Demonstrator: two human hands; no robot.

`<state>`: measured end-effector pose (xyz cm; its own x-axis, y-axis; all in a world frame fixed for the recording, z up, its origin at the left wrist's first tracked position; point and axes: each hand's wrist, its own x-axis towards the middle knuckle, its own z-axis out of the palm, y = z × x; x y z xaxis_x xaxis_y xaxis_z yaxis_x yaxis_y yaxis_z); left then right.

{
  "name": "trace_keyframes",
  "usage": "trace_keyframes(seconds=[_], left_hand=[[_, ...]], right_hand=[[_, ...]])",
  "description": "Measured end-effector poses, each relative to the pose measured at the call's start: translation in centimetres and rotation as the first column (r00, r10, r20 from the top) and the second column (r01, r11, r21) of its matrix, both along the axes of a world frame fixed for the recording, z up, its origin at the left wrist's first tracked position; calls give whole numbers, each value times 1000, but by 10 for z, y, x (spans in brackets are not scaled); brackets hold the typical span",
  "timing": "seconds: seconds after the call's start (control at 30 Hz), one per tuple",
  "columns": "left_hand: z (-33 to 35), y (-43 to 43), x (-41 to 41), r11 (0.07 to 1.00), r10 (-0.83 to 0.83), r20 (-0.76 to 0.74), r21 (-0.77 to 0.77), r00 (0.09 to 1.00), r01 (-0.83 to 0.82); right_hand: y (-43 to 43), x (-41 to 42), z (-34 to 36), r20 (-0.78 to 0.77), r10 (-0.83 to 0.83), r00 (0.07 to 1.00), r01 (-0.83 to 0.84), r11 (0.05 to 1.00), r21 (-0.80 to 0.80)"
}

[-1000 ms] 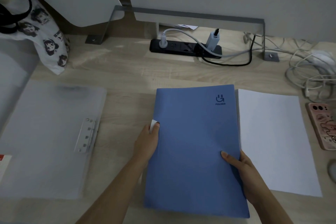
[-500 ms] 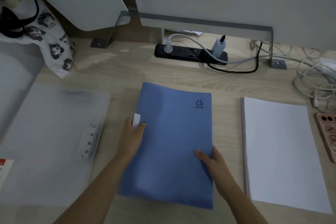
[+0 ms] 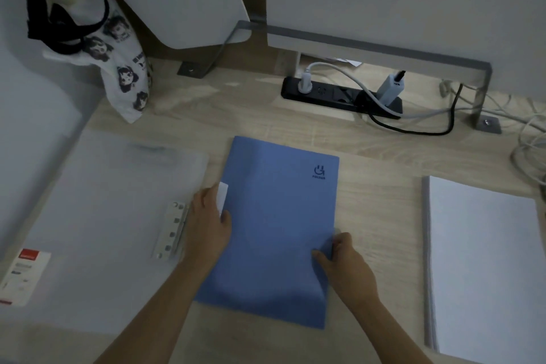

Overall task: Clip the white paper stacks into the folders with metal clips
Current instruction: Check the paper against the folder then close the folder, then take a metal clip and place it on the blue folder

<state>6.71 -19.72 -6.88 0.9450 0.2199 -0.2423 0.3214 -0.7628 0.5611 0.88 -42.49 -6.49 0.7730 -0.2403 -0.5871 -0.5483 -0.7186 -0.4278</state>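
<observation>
We are holding the blue folder (image 3: pixel 277 230) on the desk (image 3: pixel 381 201) by both side edges: our left hand (image 3: pixel 206 224) is curling round the left edge, thumb on the cover, and our right hand (image 3: pixel 348 263) is pinching the right edge. Its cover is showing "FOLDER". Bare desk is separating it from the white paper stack (image 3: pixel 484 269), and a metal clip (image 3: pixel 171 229) is lying just beside our left hand.

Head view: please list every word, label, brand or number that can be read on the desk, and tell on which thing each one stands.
"FOLDER": small dark print under a logo, in the far right corner of the blue folder.
Red and white label at the near left: its print is too blurred to read.
Cartoon-print bag: some dark lettering, too blurred to read.
No other text can be read.
</observation>
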Motion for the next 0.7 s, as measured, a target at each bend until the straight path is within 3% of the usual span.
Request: trace_keyframes(seconds=[0.13, 0.27, 0.4, 0.5, 0.6, 0.7], left_hand=[[14, 28, -3, 999, 33, 121, -22, 992, -31], [19, 78, -7, 994, 107, 167, 0, 980, -109], [19, 141, -15, 971, 173, 98, 151, 980, -186], [22, 189, -23, 925, 316, 4, 219, 949, -309], [23, 218, -27, 909, 393, -72, 178, 917, -376], [22, 225, -29, 918, 393, -104, 112, 914, -381]], right_hand=[[13, -6, 14, 245, -13, 969, 44, 991, -124], [55, -3, 22, 316, 121, 941, -115, 993, -38], [120, 8, 27, 357, 208, 910, -266, 956, 121], [172, 14, 31, 246, 144, 959, -226, 908, 352], [207, 21, 34, 17, 41, 999, -43, 812, 583], [218, 23, 31, -204, 15, 979, 128, 736, 664]])
